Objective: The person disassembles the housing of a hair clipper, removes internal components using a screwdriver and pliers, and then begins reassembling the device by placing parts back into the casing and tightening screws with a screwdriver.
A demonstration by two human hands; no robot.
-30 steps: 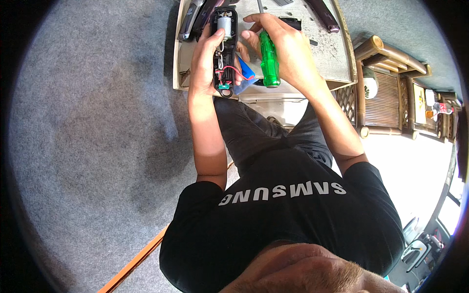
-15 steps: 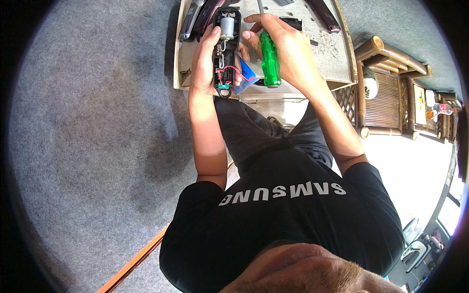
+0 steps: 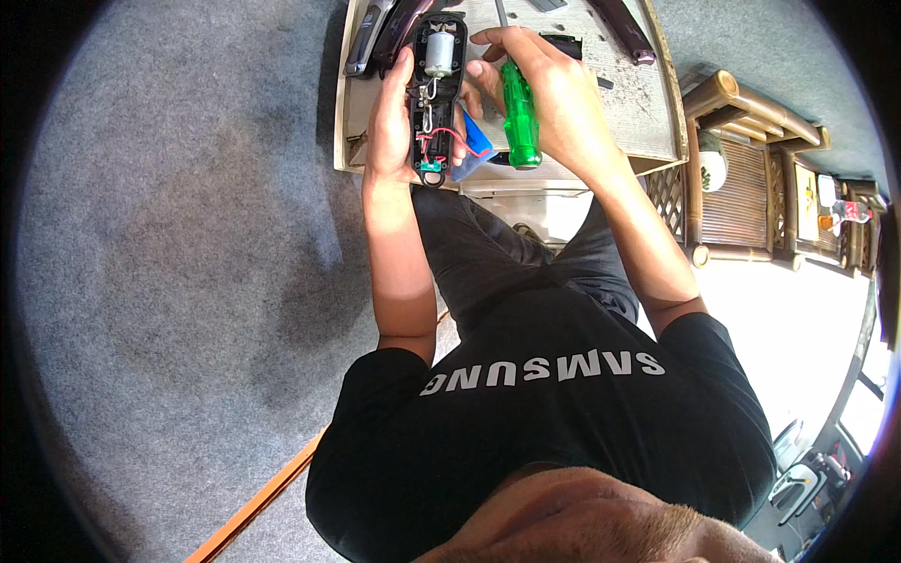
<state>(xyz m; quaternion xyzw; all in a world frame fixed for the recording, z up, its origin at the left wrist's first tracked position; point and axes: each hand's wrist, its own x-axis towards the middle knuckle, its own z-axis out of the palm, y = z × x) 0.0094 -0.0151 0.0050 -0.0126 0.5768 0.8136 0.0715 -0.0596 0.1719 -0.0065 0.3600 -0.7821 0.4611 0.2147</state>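
Note:
My left hand (image 3: pixel 386 131) is closed round an opened hair clipper (image 3: pixel 421 113), held upright over the table. Inside its black housing show a silver motor (image 3: pixel 439 53), pale wires and a small green circuit board (image 3: pixel 432 167) at the lower end. A red wire loops out to a blue wrapped piece (image 3: pixel 475 141), perhaps a battery, beside my left fingers. My right hand (image 3: pixel 568 103) grips a screwdriver by its translucent green handle (image 3: pixel 521 117), a little to the right of the clipper. The shaft shows above my fingers, pointing away from me; its tip is cut off by the frame.
Under my hands is a light wooden table (image 3: pixel 648 127) with a raised edge and dark specks. Dark clipper casings (image 3: pixel 399 33) lie far left, another dark purple casing (image 3: pixel 622 30) far right, and a black part (image 3: pixel 561 45) near my right hand. A bamboo bench (image 3: pixel 741 197) stands to the right.
The clipper has shifted very slightly to the right, and my left thumb sits straighter along its side. My right hand and the screwdriver are almost unmoved.

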